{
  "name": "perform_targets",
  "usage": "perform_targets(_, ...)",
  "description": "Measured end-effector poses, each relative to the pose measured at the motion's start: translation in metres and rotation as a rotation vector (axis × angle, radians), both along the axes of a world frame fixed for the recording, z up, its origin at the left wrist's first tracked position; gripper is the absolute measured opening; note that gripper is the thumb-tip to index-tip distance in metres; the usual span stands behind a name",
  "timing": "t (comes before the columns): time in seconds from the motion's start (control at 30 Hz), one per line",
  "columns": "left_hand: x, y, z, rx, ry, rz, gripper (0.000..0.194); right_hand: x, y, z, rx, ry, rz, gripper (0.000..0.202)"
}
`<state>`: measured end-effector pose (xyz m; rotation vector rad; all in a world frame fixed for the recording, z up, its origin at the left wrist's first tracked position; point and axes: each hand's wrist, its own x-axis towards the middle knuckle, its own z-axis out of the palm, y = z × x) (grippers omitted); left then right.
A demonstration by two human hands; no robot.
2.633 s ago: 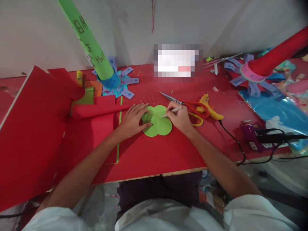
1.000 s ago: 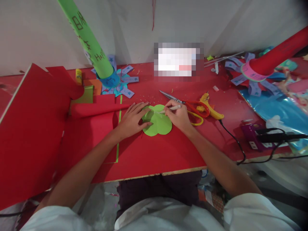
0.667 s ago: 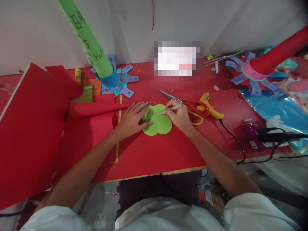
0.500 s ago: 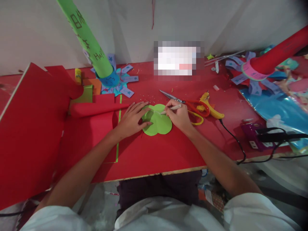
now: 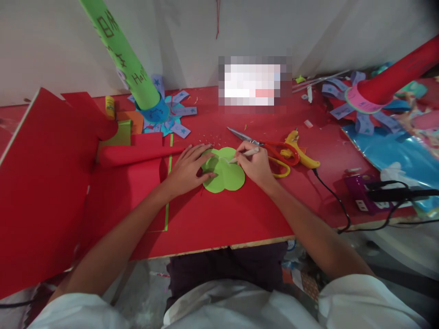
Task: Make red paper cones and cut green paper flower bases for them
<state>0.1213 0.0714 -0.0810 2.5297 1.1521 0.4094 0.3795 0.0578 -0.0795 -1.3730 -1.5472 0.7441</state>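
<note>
A green paper cutout (image 5: 233,176) with rounded lobes, like a clover or flower, lies flat on the red table (image 5: 219,219). My left hand (image 5: 189,167) rests with spread fingers over its left side, thumb and fingertips touching the paper. In my right hand (image 5: 255,162) is a slim whitish pen (image 5: 253,152), gripped like a writing tool, its tip at the upper middle of the cutout. Just beyond the right hand lie scissors (image 5: 279,153) with red and yellow handles, blades pointing back left.
Behind the scissors lies a yellow glue gun (image 5: 303,153) with a black cord. Red card (image 5: 44,183) stands at the left by a glue stick (image 5: 109,108). A green paper tube (image 5: 128,64) and a red tube (image 5: 404,75) rise at the back. A purple box (image 5: 360,194) sits right.
Hands, pen and paper hold almost the same positions. Only a very slight shift of the whole view shows.
</note>
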Motion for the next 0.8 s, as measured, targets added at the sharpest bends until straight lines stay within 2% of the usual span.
perform_targets(0.57,-0.002,0.001,-0.0058,0.028,-0.022,-0.019,0.062,0.0017,0.0006,-0.0018,-0.008,-0.035,0.015,0.016)
perform_targets(0.8,-0.0003,-0.0006,-0.0071,0.035,-0.026,-0.017,0.095,0.0031,-0.0007,-0.0013,0.087,0.02,0.007,0.024)
